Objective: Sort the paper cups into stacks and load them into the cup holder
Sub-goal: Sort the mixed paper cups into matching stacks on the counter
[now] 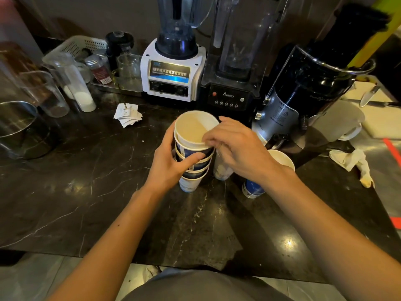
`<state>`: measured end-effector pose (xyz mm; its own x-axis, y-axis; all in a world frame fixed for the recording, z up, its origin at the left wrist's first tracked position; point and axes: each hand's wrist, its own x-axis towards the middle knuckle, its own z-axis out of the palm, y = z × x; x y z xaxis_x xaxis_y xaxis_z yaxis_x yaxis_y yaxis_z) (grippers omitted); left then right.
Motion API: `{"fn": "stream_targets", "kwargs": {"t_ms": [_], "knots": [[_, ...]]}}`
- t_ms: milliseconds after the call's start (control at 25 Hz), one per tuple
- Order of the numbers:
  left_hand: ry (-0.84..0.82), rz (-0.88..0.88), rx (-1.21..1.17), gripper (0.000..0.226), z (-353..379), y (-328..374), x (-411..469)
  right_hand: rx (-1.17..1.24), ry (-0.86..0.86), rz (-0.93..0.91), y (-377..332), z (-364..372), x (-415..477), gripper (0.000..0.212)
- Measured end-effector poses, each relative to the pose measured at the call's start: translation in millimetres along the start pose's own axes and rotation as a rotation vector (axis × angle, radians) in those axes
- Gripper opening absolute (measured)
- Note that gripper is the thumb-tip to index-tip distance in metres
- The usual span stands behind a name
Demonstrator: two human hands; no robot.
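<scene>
A stack of several blue-and-white paper cups [193, 137] stands at the middle of the dark marble counter [86, 181]. My left hand [173, 157] wraps around the stack's left side, thumb across the front. My right hand [236, 146] rests its fingertips on the rim of the top cup. Under my right hand stands another paper cup [221, 170], mostly hidden. A third cup [280, 159] stands to the right behind my right wrist, its blue base [252, 189] showing below my forearm. No cup holder is in view.
Two blenders [173, 68] [234, 79] and a black juicer [303, 92] line the back. Clear jugs [71, 81] and a metal pot [19, 129] stand at left. Folded receipts [128, 115] lie behind the stack. A knife [368, 96] lies on a board and a crumpled cloth [353, 161] at right.
</scene>
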<state>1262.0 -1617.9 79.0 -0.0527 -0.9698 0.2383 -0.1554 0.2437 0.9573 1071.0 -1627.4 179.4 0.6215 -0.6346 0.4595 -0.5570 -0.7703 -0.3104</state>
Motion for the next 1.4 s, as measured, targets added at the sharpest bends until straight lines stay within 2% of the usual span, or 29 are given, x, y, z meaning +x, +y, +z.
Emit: {"fn": "stream_targets", "kwargs": {"t_ms": [240,360,560,600,720,760,880,920,1000,1080,1160,1320,1400], "knots": [[0.023,-0.008,0.012,0.09,0.8,2.5,-1.3,-0.121,0.668,0.057,16.4,-56.1,6.8,0.013],[0.019,-0.008,0.016,0.09,0.1,3.0,-1.3,-0.226,0.743,0.118,38.7,-67.2,-10.6,0.013],[0.035,-0.035,0.004,0.083,3.5,5.1,-4.4,-0.302,0.432,0.168,62.6,-27.3,-48.0,0.022],[0.036,-0.044,-0.003,0.083,3.4,5.3,-4.4,-0.286,0.304,0.183,64.7,-19.7,-52.1,0.022],[0.003,-0.075,-0.011,0.085,1.6,1.4,-4.4,-0.162,-0.23,0.316,61.4,-1.3,-59.0,0.02],[-0.021,-0.084,-0.009,0.087,1.5,0.5,-5.9,-0.123,-0.259,0.325,57.7,0.0,-59.2,0.023],[-0.059,-0.093,-0.018,0.094,4.2,-3.1,-10.2,0.025,0.037,0.201,35.5,-9.1,-45.3,0.038],[-0.06,-0.093,-0.024,0.095,4.8,-4.2,-10.6,0.056,0.049,0.138,26.3,-12.1,-37.3,0.043],[-0.063,-0.063,-0.026,0.096,4.4,-5.6,-9.1,0.012,-0.079,0.037,9.6,-8.1,-21.8,0.04],[-0.065,-0.055,-0.019,0.097,5.2,-6.3,-8.3,-0.051,-0.161,0.0,0.1,-2.6,-15.0,0.022],[-0.06,-0.068,-0.023,0.096,5.2,-7.3,-8.6,-0.036,-0.06,0.012,-1.4,-8.1,-14.6,0.013],[-0.045,-0.081,0.007,0.098,5.3,-6.8,-6.5,-0.107,0.436,0.056,12.6,-55.3,-20.0,0.013],[-0.013,-0.086,0.016,0.101,6.0,-7.5,-6.8,-0.177,0.632,0.126,28.9,-83.3,-34.6,0.016]]}}
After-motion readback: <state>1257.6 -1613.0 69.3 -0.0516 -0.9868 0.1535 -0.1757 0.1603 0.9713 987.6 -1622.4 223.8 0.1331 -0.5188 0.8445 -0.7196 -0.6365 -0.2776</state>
